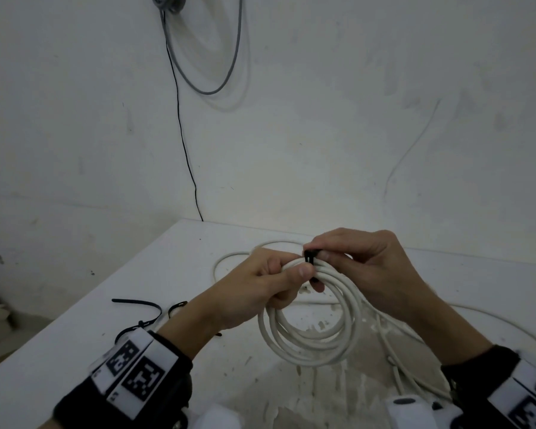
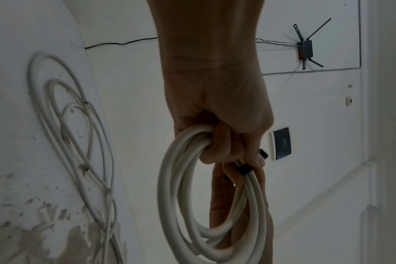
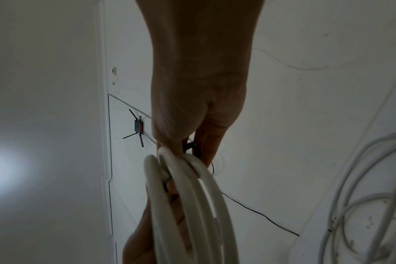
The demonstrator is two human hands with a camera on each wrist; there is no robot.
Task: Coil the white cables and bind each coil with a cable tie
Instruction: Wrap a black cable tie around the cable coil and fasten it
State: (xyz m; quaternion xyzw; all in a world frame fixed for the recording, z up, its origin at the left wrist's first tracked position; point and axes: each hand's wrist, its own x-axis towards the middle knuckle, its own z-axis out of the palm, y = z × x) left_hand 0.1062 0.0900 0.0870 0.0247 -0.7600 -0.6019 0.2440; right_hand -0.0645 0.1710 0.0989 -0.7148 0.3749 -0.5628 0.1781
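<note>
The white cable coil (image 1: 310, 323) hangs between the 2 hands above the white table (image 1: 136, 305), its top arc gathered where the hands meet and its lower loops drooping toward the person. The table, paint-flecked and scuffed, carries loose white cable (image 1: 235, 258) curving behind the hands and more strands trailing off to the right side. The left hand (image 1: 254, 292) has its fingers curled round the bundled turns at the upper left of the coil, thumb pressed across the strands; the left wrist view shows the same fist closed round the coil (image 2: 206, 205) with the loops hanging below it. The right hand (image 1: 365, 267) reaches in from the right and pinches the black cable tie (image 1: 310, 258) between thumb and fingertips, the tie wrapped over the top of the bundle just beside the left thumb. In the right wrist view the tie (image 3: 190, 147) shows only as a dark sliver between the fingers, above the coil's turns. Several spare black cable ties (image 1: 143, 308) lie on the table near the left wrist, well apart from the coil.
</note>
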